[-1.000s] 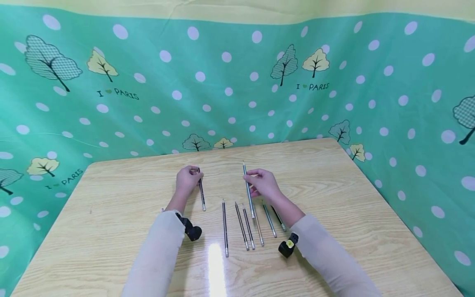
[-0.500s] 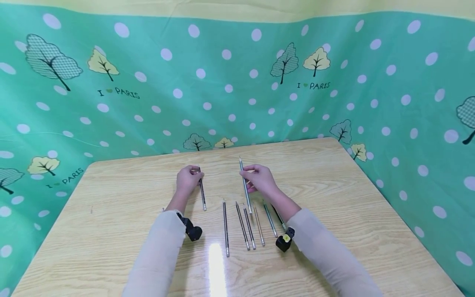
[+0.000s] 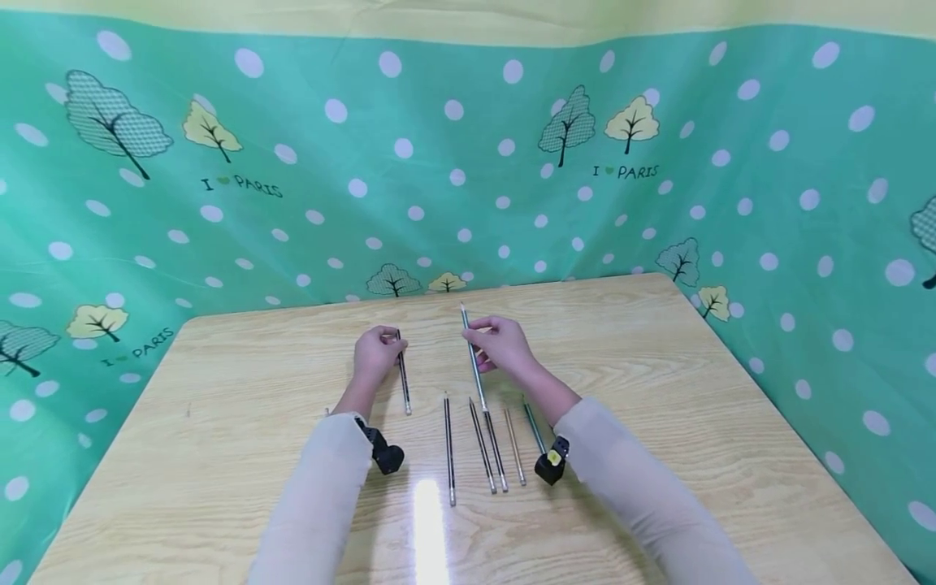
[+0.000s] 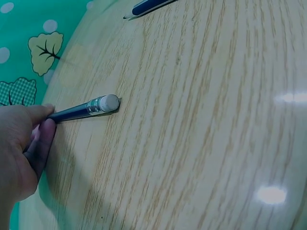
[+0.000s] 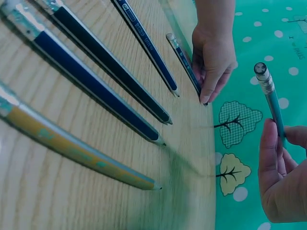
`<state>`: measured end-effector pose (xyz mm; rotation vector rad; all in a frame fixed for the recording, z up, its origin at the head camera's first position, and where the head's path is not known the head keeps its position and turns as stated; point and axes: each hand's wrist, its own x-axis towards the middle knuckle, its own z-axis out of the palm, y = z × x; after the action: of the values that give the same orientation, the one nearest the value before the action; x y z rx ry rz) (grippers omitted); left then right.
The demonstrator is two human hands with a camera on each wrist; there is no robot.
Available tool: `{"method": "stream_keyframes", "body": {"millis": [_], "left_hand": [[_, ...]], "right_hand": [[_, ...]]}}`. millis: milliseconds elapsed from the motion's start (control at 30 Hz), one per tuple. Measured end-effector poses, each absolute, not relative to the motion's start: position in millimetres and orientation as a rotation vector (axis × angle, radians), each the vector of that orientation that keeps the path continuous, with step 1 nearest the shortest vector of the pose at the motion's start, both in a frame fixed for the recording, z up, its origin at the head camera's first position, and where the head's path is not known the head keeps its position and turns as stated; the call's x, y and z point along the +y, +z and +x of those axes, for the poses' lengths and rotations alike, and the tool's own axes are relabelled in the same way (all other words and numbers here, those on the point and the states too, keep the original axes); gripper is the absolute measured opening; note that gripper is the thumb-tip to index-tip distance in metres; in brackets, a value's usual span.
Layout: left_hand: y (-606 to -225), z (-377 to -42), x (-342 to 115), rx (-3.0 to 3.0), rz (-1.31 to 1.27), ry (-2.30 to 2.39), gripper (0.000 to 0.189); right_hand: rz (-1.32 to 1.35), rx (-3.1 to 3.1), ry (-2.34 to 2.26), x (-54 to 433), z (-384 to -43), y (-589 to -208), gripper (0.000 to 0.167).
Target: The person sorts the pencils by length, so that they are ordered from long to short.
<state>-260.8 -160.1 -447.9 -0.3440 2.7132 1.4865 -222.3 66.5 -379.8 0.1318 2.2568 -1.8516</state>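
My left hand (image 3: 375, 355) pinches a dark pencil (image 3: 405, 386) near its far end, at the middle back of the table. The pencil's white eraser end (image 4: 110, 102) points back toward me and lies on or just above the wood. To the right, my right hand (image 3: 503, 345) holds a teal pencil (image 3: 474, 361) between thumb and fingers. That pencil is raised off the table, its tip pointing away and its eraser (image 5: 260, 69) toward me. Closer to me lie several pencils in a loose row: dark ones (image 3: 449, 455), a tan one (image 3: 515, 451) and a green one (image 3: 535, 424) partly under the right forearm.
The wooden table (image 3: 241, 390) has rounded back corners. A green polka-dot cloth (image 3: 453, 203) hangs behind it and along its right side. Black cameras (image 3: 387, 457) sit on both wrists. A bright reflection shines on the near tabletop.
My right hand has moved left and slightly away from me with the teal pencil, toward the left hand. The left hand keeps its place on the dark pencil.
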Motion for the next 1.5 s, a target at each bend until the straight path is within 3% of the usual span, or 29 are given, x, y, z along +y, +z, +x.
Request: {"method": "stream_keyframes", "body": {"millis": [1500], "left_hand": [[-451.9, -261.2, -161.9, 2.717, -0.362, 1.546, 0.037]], "right_hand": [[0.064, 2.339, -1.718, -0.6, -247.8, -384.5, 0.03]]}}
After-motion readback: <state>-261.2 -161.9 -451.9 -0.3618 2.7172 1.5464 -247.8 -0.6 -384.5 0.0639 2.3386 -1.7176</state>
